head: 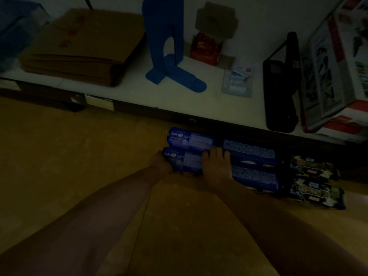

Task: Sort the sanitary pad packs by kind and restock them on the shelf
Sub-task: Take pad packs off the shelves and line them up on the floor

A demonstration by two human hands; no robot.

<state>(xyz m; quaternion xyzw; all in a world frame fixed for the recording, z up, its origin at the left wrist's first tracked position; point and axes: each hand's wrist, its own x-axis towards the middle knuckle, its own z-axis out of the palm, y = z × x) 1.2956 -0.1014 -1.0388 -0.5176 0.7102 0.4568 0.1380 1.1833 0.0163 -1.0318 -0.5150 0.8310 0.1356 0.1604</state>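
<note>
Shelf edge: the white shelf (pixel 139 92) has a dark front lip that runs from 9 o'clock down to 3 o'clock. The packs lie just below it on the brown surface (pixel 79 156).
Open room: I see bare brown surface from 6 to 9 o'clock, on both sides of the forearms.
Small blue packs: two, just right of centre, lying side by side and touching. The far small blue pack (pixel 189 139) is against the lip, and the near small blue pack (pixel 185 160) is on my side of it.
Large blue packs: two (pixel 249 150) (pixel 255 177), at 3 o'clock of the small ones and touching them.
Dark patterned packs: two (pixel 310 166) (pixel 318 193), further toward 3 o'clock.
Left hand (pixel 160 161): it is against the near small pack's left end. Its fingers are hidden, so I cannot tell how they lie.
Right hand (pixel 217 166): its fingers (pixel 215 151) are spread apart and laid over that pack's right end.
On the shelf: one stack of flattened cardboard (pixel 79 48), one blue stand (pixel 167 46), one red box (pixel 205 48), one clear packet (pixel 238 80), one black bag (pixel 280 86) and one printed box (pixel 334 66). What is inside the boxes is too dim to read.
</note>
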